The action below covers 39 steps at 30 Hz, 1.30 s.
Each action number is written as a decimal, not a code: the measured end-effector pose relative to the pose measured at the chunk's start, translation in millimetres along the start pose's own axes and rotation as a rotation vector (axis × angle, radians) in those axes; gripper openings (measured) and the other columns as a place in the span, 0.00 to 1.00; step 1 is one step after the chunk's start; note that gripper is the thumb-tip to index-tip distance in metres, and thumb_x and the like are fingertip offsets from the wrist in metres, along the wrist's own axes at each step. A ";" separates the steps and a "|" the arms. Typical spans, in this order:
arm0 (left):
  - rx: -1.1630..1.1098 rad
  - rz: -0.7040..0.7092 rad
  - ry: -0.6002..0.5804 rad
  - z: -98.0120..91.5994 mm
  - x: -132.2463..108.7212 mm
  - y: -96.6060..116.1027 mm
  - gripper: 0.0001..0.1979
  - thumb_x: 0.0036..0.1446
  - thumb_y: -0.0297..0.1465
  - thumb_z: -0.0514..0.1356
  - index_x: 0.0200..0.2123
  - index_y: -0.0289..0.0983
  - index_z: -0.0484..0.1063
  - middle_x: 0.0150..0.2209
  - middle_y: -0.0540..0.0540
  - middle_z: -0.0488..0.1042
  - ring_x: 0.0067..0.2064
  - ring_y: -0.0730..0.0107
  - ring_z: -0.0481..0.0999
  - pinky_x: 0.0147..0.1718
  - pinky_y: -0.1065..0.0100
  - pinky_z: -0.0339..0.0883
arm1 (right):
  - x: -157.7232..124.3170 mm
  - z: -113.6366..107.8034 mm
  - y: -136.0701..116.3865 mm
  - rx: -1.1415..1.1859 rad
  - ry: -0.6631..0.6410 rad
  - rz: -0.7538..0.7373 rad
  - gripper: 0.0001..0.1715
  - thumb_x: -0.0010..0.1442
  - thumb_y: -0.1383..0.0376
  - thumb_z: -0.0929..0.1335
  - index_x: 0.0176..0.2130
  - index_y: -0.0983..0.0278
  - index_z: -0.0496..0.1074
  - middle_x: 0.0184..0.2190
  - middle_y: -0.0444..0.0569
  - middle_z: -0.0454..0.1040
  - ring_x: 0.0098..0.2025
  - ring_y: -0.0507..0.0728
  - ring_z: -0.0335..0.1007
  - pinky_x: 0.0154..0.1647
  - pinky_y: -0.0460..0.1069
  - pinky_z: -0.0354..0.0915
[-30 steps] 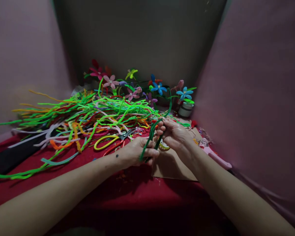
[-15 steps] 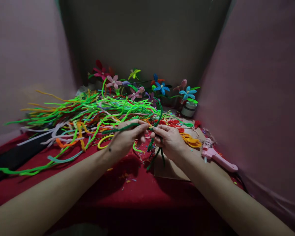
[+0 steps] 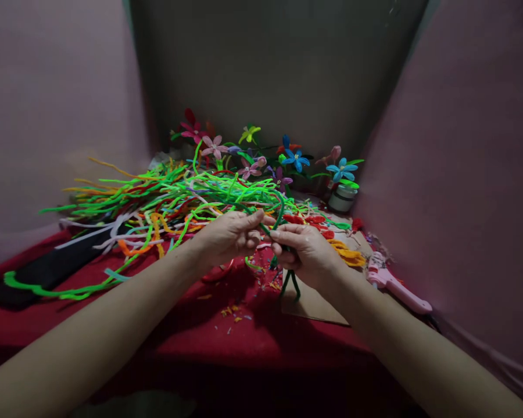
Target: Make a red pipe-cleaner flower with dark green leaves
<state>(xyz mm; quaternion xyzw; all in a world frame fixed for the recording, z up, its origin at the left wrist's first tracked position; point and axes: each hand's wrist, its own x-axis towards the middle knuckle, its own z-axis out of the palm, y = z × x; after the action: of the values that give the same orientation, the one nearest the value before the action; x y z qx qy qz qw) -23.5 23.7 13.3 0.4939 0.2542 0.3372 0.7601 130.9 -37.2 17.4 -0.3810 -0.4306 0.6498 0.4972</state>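
Observation:
Dark green pipe cleaners (image 3: 281,210) are pinched between my two hands over the middle of the table. One curves up in a loop above the fingers, and two ends hang below my right hand. My left hand (image 3: 235,235) is closed, thumb and forefinger gripping one length. Close beside it, my right hand (image 3: 303,244) is closed on the dark green stems, thumb against the forefinger. Fingers hide the spot where the pieces meet. Behind the hands spreads a big pile of loose pipe cleaners (image 3: 169,188), mostly bright green.
Pipe-cleaner flowers (image 3: 296,161) stand along the back. A small jar (image 3: 343,197) is at the back right. A pink glue gun (image 3: 396,287) lies right, beside cardboard (image 3: 314,299). Yellow-orange strands (image 3: 348,253) lie near it. Colored scraps (image 3: 232,312) dot the red cloth (image 3: 192,342).
My left hand has shifted its hold along the dark green pipe cleaner, which no longer trails over its back. The loop has tightened and the hanging ends sit closer together. The view has shifted slightly.

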 end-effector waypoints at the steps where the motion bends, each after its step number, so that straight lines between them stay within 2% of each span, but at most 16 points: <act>1: 0.029 -0.013 -0.035 1.5 -0.7 -1.8 0.13 0.51 0.37 0.63 0.31 0.31 0.74 0.20 0.50 0.67 0.19 0.83 0.63 0.19 0.79 0.58 | 0.9 -1.5 1.8 -0.010 -0.010 0.004 0.12 0.44 0.65 0.71 0.23 0.66 0.64 0.15 0.40 0.66 0.13 0.43 0.48 0.15 0.43 0.37; 3: 0.058 -0.005 -0.072 4.9 -1.2 -5.5 0.11 0.50 0.34 0.64 0.28 0.30 0.73 0.20 0.50 0.67 0.19 0.84 0.61 0.19 0.79 0.56 | 2.1 -4.4 6.4 -0.015 -0.010 0.014 0.12 0.43 0.64 0.71 0.23 0.67 0.65 0.14 0.39 0.65 0.13 0.43 0.48 0.15 0.43 0.38; 5: 0.048 -0.012 -0.073 8.1 -0.9 -8.9 0.09 0.48 0.31 0.65 0.30 0.30 0.74 0.21 0.50 0.68 0.19 0.85 0.61 0.18 0.80 0.54 | 2.4 -6.7 11.3 0.005 0.012 0.017 0.12 0.43 0.64 0.72 0.23 0.66 0.65 0.14 0.38 0.64 0.13 0.43 0.48 0.15 0.43 0.38; 7: 0.007 -0.034 -0.044 10.5 -0.3 -11.9 0.10 0.44 0.28 0.67 0.33 0.32 0.74 0.23 0.50 0.70 0.19 0.84 0.63 0.18 0.80 0.54 | 1.8 -8.1 15.3 0.022 0.018 0.029 0.11 0.43 0.65 0.72 0.23 0.66 0.65 0.14 0.38 0.63 0.14 0.43 0.47 0.15 0.43 0.38; 10: 0.017 0.011 0.013 12.8 -0.4 -14.6 0.09 0.43 0.27 0.68 0.29 0.32 0.72 0.24 0.49 0.71 0.22 0.80 0.68 0.20 0.78 0.58 | 0.3 -9.0 18.6 0.069 -0.014 0.061 0.10 0.45 0.67 0.70 0.23 0.67 0.64 0.13 0.38 0.62 0.14 0.43 0.46 0.15 0.42 0.39; 14: 0.255 0.156 0.055 13.2 -1.3 -15.0 0.13 0.48 0.36 0.64 0.22 0.31 0.70 0.16 0.53 0.63 0.17 0.83 0.60 0.16 0.78 0.51 | -0.1 -8.0 19.6 0.160 -0.017 0.084 0.07 0.45 0.68 0.69 0.25 0.67 0.65 0.14 0.38 0.62 0.14 0.43 0.46 0.15 0.42 0.39; 16: 0.323 0.168 0.081 12.7 -1.2 -14.4 0.16 0.49 0.38 0.63 0.20 0.31 0.69 0.15 0.52 0.63 0.16 0.83 0.58 0.14 0.77 0.49 | 0.1 -6.6 19.5 0.163 -0.013 0.081 0.08 0.44 0.68 0.69 0.25 0.67 0.65 0.14 0.38 0.62 0.14 0.43 0.46 0.15 0.41 0.39; 18: 0.334 0.150 0.098 12.3 -0.7 -13.4 0.17 0.49 0.39 0.63 0.18 0.32 0.68 0.14 0.52 0.62 0.15 0.83 0.57 0.14 0.76 0.47 | -0.3 -4.8 19.2 0.142 0.002 0.070 0.09 0.43 0.67 0.70 0.25 0.67 0.65 0.13 0.38 0.63 0.14 0.43 0.45 0.15 0.42 0.38; 22: 0.269 0.158 0.142 11.5 0.3 -8.7 0.20 0.50 0.37 0.62 0.14 0.34 0.60 0.10 0.55 0.54 0.12 0.85 0.50 0.12 0.76 0.41 | -5.8 0.5 20.1 0.107 0.061 0.036 0.10 0.43 0.66 0.71 0.23 0.66 0.64 0.11 0.36 0.58 0.13 0.43 0.40 0.14 0.42 0.35; 25: 0.138 0.198 0.164 8.4 1.4 -1.5 0.17 0.50 0.32 0.62 0.16 0.34 0.59 0.11 0.56 0.55 0.12 0.85 0.50 0.12 0.76 0.41 | -12.5 5.8 22.1 0.136 0.115 0.054 0.10 0.43 0.67 0.70 0.21 0.65 0.63 0.11 0.35 0.55 0.14 0.43 0.38 0.14 0.43 0.34; 28: 0.065 0.271 0.195 2.0 2.4 7.4 0.13 0.50 0.29 0.63 0.20 0.34 0.61 0.13 0.57 0.58 0.12 0.85 0.51 0.12 0.77 0.44 | -17.4 11.8 22.5 0.222 0.109 0.140 0.10 0.44 0.68 0.69 0.20 0.65 0.62 0.11 0.34 0.52 0.14 0.43 0.36 0.15 0.43 0.33; 32: 0.158 0.325 0.292 -9.3 1.8 18.4 0.13 0.50 0.30 0.63 0.20 0.34 0.61 0.13 0.55 0.61 0.12 0.84 0.55 0.11 0.78 0.47 | -18.3 21.0 19.7 0.335 0.085 0.248 0.06 0.46 0.69 0.67 0.22 0.67 0.64 0.11 0.34 0.51 0.14 0.43 0.35 0.13 0.41 0.33; 36: 0.327 0.385 0.401 -19.6 -0.5 26.3 0.12 0.51 0.32 0.61 0.21 0.34 0.64 0.13 0.54 0.63 0.10 0.82 0.57 0.08 0.77 0.46 | -15.5 30.1 18.4 0.348 0.097 0.250 0.04 0.48 0.69 0.66 0.24 0.68 0.66 0.10 0.33 0.49 0.13 0.43 0.33 0.12 0.40 0.33; 39: 0.302 0.415 0.440 -24.2 -1.5 30.0 0.11 0.51 0.32 0.61 0.21 0.34 0.63 0.13 0.55 0.62 0.09 0.83 0.56 0.07 0.77 0.45 | -13.9 34.6 19.4 0.332 0.086 0.250 0.05 0.48 0.69 0.67 0.24 0.68 0.65 0.10 0.33 0.48 0.14 0.43 0.33 0.12 0.40 0.33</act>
<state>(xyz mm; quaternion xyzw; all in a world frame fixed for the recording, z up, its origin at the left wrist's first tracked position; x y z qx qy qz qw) -49.7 45.1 31.8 0.5576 0.3532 0.5419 0.5203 95.7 -59.5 11.8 -0.3716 -0.2454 0.7516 0.4866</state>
